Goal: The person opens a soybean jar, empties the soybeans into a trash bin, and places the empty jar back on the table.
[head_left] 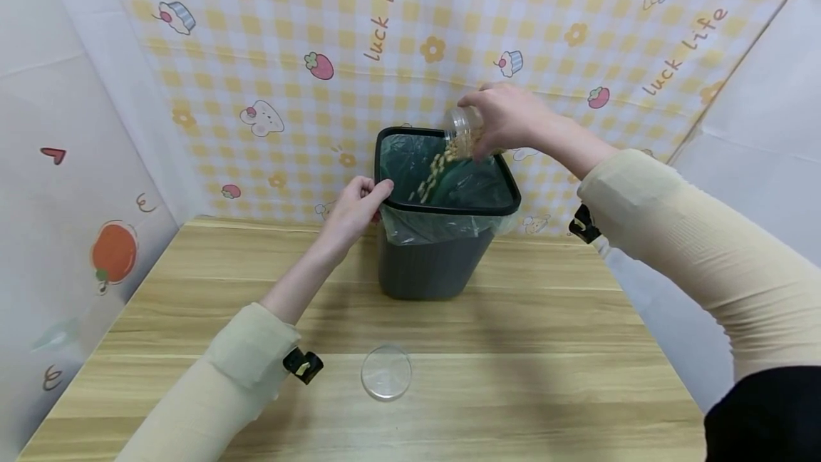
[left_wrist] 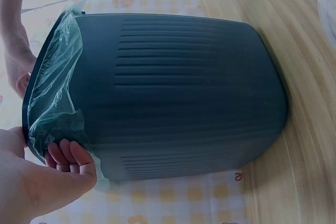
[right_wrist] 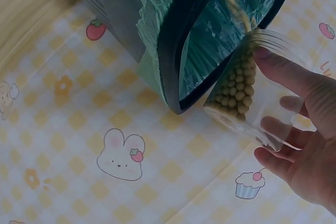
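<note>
My right hand (head_left: 509,120) grips a clear jar (right_wrist: 278,98) tipped over the rim of a dark grey trash can (head_left: 430,266). Round tan beans (right_wrist: 236,90) lie along the jar's lower side, and a stream of them (head_left: 434,175) falls from its mouth into the can. A thin green bag (left_wrist: 58,85) lines the can and folds out over its black rim. At the left side of that rim, my left hand (head_left: 355,209) holds on, thumb on top and fingers curled beneath, over the bag's edge (head_left: 417,227).
On the wooden table (head_left: 539,348), in front of the can, lies a clear round lid (head_left: 386,373). Behind the can hangs a yellow checked cloth (head_left: 288,155) with cartoon prints. White sheeting (head_left: 64,127) borders the table at the left, and more white sheeting (head_left: 757,113) at the right.
</note>
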{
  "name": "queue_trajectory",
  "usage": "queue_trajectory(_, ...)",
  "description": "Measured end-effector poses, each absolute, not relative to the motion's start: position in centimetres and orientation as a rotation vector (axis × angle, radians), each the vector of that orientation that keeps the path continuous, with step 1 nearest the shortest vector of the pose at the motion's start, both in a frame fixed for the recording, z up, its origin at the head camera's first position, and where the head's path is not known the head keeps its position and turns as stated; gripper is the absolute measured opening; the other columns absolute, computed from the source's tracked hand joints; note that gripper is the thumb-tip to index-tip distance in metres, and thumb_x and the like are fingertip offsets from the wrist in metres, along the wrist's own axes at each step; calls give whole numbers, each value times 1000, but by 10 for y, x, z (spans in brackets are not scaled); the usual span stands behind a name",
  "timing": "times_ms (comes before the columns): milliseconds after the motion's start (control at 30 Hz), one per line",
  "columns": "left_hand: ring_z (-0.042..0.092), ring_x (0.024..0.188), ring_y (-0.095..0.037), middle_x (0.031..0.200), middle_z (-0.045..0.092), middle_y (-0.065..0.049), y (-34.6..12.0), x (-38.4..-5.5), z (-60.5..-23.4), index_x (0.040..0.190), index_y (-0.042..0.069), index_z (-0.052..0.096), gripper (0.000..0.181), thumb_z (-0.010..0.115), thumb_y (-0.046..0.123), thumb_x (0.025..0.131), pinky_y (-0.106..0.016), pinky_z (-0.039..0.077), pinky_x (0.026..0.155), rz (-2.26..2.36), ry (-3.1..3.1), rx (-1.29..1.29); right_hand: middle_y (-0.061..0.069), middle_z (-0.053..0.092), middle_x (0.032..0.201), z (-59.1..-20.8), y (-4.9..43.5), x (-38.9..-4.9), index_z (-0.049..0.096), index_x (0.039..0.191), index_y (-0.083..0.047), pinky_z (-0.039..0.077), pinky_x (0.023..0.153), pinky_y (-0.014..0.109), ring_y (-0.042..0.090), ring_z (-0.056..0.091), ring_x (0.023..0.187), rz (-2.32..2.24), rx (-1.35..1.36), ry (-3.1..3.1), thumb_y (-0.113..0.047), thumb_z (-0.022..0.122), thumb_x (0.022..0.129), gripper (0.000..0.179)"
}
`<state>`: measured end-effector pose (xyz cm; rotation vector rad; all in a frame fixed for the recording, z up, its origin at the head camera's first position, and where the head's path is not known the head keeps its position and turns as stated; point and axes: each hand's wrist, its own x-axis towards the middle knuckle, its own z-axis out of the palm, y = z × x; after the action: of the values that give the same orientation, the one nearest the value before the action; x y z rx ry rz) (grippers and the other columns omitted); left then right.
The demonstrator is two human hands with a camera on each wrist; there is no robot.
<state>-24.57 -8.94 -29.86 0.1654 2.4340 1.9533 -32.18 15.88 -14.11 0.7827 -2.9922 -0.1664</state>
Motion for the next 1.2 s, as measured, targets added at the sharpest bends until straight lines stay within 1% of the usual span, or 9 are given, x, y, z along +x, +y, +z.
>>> queue_trajectory(200, 58, 83, -25, 87, 50, -3, -89, -246, -298, 99, 11, 47, 34, 56, 43, 104, -29, 49, 77, 1965, 2425, 170, 23, 57, 141, -144, 155, -321, 51, 150, -9, 52, 92, 55, 42, 57, 119, -176, 791, -2975, -28, 92, 71, 90)
queue_trajectory(333, 57, 81, -23, 87, 50, -3, -89, -246, -298, 99, 11, 47, 34, 56, 43, 104, -28, 49, 77, 1967, 2425, 163, 22, 55, 142, -144, 153, -319, 51, 150, -10, 52, 88, 55, 41, 55, 119, -180, 790, -2981, -26, 92, 72, 90)
queue_trajectory(467, 56, 78, -19, 87, 50, -3, -89, -246, -299, 99, 11, 47, 33, 56, 43, 104, -29, 49, 77, 1965, 2428, 162, 23, 53, 144, -144, 150, -318, 51, 150, -11, 51, 89, 58, 43, 51, 122, -197, 795, -2988, -25, 93, 71, 91)
queue_trajectory(633, 55, 79, -19, 85, 48, -2, -89, -246, -299, 99, 11, 46, 33, 55, 43, 104, -30, 48, 77, 1968, 2421, 173, 22, 51, 145, -144, 149, -318, 50, 151, -11, 50, 91, 60, 44, 47, 126, -218, 799, -2987, -24, 94, 71, 92)
queue_trajectory(900, 56, 79, -20, 85, 47, -2, -89, -246, -300, 98, 11, 45, 34, 55, 43, 104, -30, 48, 78, 1973, 2416, 181, 22, 48, 149, -144, 147, -316, 49, 153, -12, 50, 93, 60, 43, 42, 132, -227, 813, -2980, -17, 93, 72, 93)
queue_trajectory(1067, 56, 80, -20, 84, 47, -2, -89, -246, -300, 97, 12, 45, 33, 55, 43, 104, -30, 48, 79, 1977, 2417, 178, 22, 47, 148, -144, 146, -314, 48, 153, -11, 50, 93, 59, 42, 41, 131, -263, 824, -2965, -12, 91, 72, 91)
queue_trajectory(1200, 56, 80, -20, 85, 47, -2, -88, -246, -300, 97, 11, 45, 33, 55, 42, 104, -30, 48, 79, 1987, 2407, 180, 23, 48, 144, -146, 147, -312, 49, 152, -9, 51, 94, 58, 41, 42, 128, -331, 872, -2916, -10, 90, 73, 89)
